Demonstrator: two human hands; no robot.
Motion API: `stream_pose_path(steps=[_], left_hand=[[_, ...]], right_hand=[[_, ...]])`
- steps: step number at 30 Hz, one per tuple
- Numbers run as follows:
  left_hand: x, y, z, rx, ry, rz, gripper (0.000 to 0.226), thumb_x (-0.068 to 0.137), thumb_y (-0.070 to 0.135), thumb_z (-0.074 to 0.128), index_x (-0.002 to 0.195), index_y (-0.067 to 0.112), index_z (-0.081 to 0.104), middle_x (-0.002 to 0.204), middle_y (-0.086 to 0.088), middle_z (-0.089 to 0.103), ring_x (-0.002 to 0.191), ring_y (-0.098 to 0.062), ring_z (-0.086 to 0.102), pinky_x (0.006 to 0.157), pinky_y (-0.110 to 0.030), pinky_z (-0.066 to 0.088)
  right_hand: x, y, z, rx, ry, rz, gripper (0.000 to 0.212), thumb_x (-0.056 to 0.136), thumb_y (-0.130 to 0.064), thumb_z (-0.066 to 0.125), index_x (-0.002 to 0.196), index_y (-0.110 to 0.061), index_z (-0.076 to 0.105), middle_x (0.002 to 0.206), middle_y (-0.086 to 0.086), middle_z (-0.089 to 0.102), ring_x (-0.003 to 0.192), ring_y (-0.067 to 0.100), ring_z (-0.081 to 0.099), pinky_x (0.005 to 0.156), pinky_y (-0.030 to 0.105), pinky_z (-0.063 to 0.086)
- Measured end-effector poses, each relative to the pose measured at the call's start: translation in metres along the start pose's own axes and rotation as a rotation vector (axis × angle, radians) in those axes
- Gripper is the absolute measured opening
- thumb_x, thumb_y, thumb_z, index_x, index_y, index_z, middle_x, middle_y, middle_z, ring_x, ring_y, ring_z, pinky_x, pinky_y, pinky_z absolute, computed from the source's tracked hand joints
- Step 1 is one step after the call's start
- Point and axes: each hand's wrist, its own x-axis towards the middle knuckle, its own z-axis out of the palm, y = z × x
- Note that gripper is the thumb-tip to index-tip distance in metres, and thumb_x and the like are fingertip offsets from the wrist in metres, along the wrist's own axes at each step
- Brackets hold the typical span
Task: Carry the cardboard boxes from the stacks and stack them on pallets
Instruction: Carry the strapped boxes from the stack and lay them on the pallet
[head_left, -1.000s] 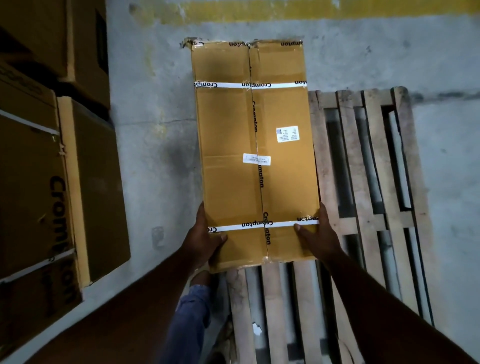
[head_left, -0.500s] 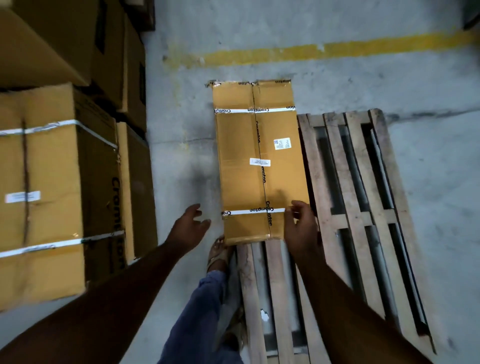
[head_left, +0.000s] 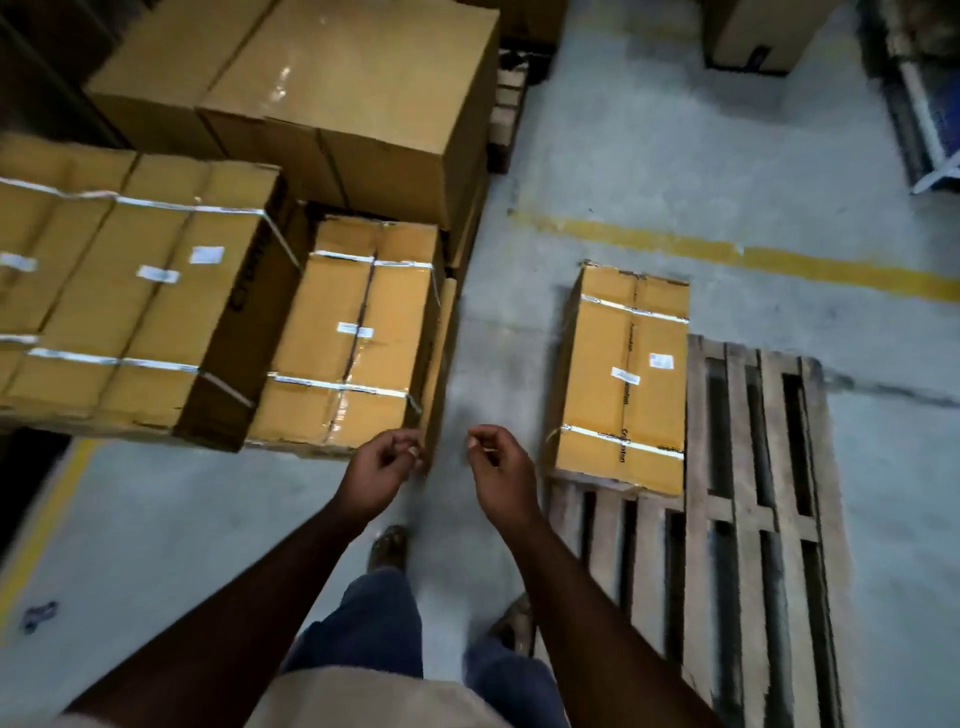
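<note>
Grey concrete floor with a yellow line lies under a wooden pallet; 1 strapped cardboard box rests on its far left corner. Stacked boxes stand at left. Left hand and right hand hover between them, fingers loosely curled, holding nothing

We get one view only: head-worn wide-angle camera, looking steeply down and forward from standing height. Both forearms enter from the bottom edge, floor fills the frame, edges bend. No second view overlaps.
</note>
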Motion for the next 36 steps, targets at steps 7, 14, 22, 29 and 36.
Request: stream_pose_path(steps=[7,14,22,29,36], left_hand=[[0.007,-0.042,-0.182,-0.003,0.105,0.077,0.028,0.102,0.005,0.06,0.116,0.028,0.069,0.117,-0.002,0.074,0.108,-0.025,0.07,0.094,-0.039,0.057],[0.052,-0.108,-0.406,0.059,0.384,0.094,0.029,0.096,0.006,0.068,0.119,0.025,0.066,0.116,0.006,0.069,0.105,-0.004,0.065,0.091,-0.03,0.055],[0.152,-0.166,-0.538,0.604,0.409,-0.15,0.08,0.072,0.056,0.082,0.129,0.006,0.057,0.136,-0.019,0.056,0.128,-0.04,0.054,0.105,-0.055,0.048],[0.185,-0.184,-0.566,0.679,0.519,-0.25,0.104,0.065,0.059,0.088,0.146,0.013,0.041,0.152,-0.009,0.042,0.142,-0.033,0.041,0.117,-0.05,0.036],[0.188,-0.187,-0.582,0.48,0.465,-0.213,0.098,0.072,0.069,0.079,0.149,0.017,0.045,0.134,-0.016,0.055,0.128,-0.039,0.049,0.111,-0.046,0.038]], right_hand=[[-0.009,-0.05,0.163,-0.043,-0.134,0.009,0.014,0.102,-0.024,0.065,0.112,-0.03,0.071,0.11,-0.015,0.072,0.103,0.0,0.066,0.091,0.025,0.057],[0.032,-0.082,0.38,0.043,-0.124,0.191,0.013,0.101,-0.024,0.066,0.11,-0.032,0.069,0.115,-0.005,0.072,0.111,0.021,0.068,0.097,0.042,0.057],[0.092,-0.088,0.538,-0.201,-0.183,0.258,0.099,0.086,-0.03,0.084,0.163,-0.02,0.022,0.159,0.004,0.044,0.142,0.026,0.047,0.117,0.044,0.042],[0.113,-0.073,0.564,-0.16,-0.011,0.381,0.092,0.079,-0.019,0.086,0.15,-0.032,0.03,0.134,0.006,0.059,0.117,0.031,0.062,0.095,0.057,0.058],[0.129,-0.083,0.556,0.096,0.108,0.697,0.07,0.087,-0.03,0.083,0.141,-0.04,0.041,0.126,0.003,0.055,0.112,0.04,0.058,0.076,0.07,0.059]])
